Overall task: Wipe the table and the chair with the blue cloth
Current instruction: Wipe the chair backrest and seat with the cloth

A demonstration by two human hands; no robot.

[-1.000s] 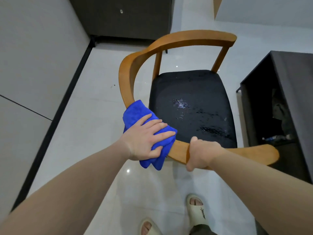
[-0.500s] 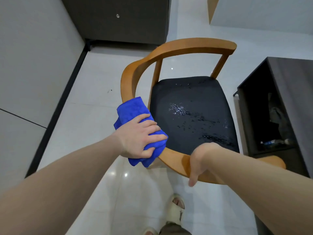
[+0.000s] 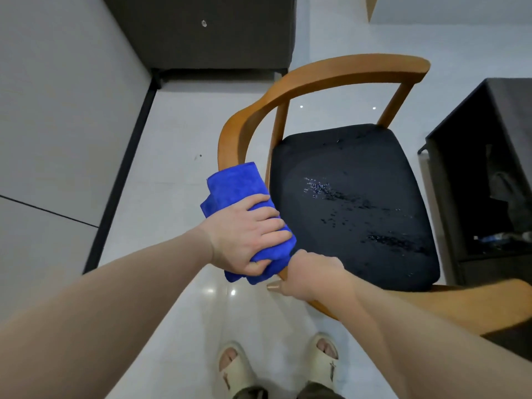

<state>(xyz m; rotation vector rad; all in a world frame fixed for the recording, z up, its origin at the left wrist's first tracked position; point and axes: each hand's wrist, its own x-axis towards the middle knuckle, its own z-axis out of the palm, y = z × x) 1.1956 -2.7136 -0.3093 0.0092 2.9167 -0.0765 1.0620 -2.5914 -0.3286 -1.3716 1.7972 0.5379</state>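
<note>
Gripping the blue cloth, my left hand has fingers spread over the top and the thumb tucked beneath, wrapping it around the curved wooden rail of the chair on its left side. My right hand sits just beside it, touching the cloth's lower edge, fingers curled over the same rail and clasping it, thumb pointing left underneath. Both forearms reach in from the bottom corners. Beyond them I see the chair's black seat, speckled with glistening wet patches. At right stands a dark open cabinet; something lies on its lower shelf, though I cannot make out what. Below, two pale slippers stand on the glossy white floor.
</note>
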